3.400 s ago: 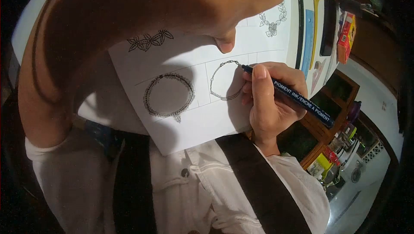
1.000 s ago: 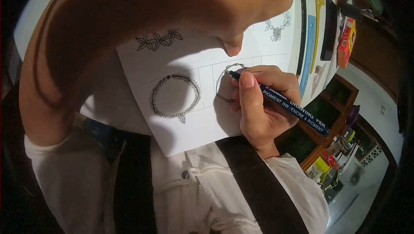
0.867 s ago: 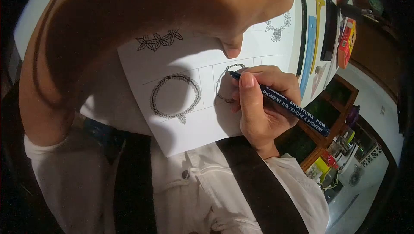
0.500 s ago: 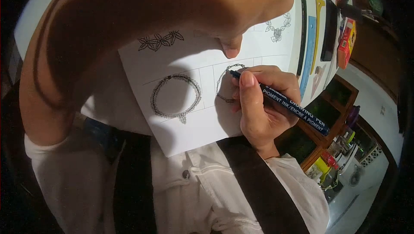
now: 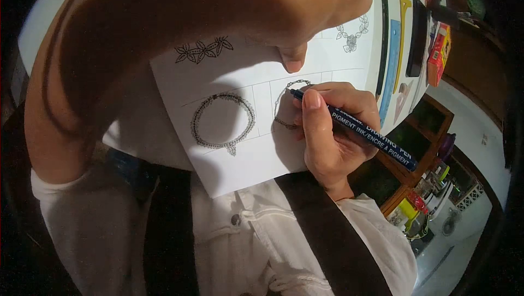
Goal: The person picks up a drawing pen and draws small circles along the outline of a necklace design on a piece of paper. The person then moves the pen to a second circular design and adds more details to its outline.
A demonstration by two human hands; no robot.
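My right hand (image 5: 341, 126) is closed around a dark drawing pen (image 5: 371, 138). The pen's tip touches, or is just above, the left side of a small bracelet drawing (image 5: 285, 124), which the fingers partly cover. On the same white sheet of paper (image 5: 234, 178) is a larger beaded round drawing (image 5: 222, 146) with a leaf-shaped pendant. My left hand (image 5: 322, 9) rests over the upper part of the sheet, its thumb stretched out on the paper. Its other fingers are hidden or out of view. Behind the left forearm, flower drawings (image 5: 203, 51) show in part.
Right of the paper lie a black pencil-like stick (image 5: 382, 45), a blue ruler (image 5: 389, 72), a yellow ruler (image 5: 402, 42), a clear triangle (image 5: 403, 99), a black phone-like slab (image 5: 417, 36) and a red-and-yellow box (image 5: 439, 55). A wooden cabinet (image 5: 406, 181) stands beyond the table.
The pen tip and right hand have shifted very slightly along the small bracelet drawing. My left hand stays in place.
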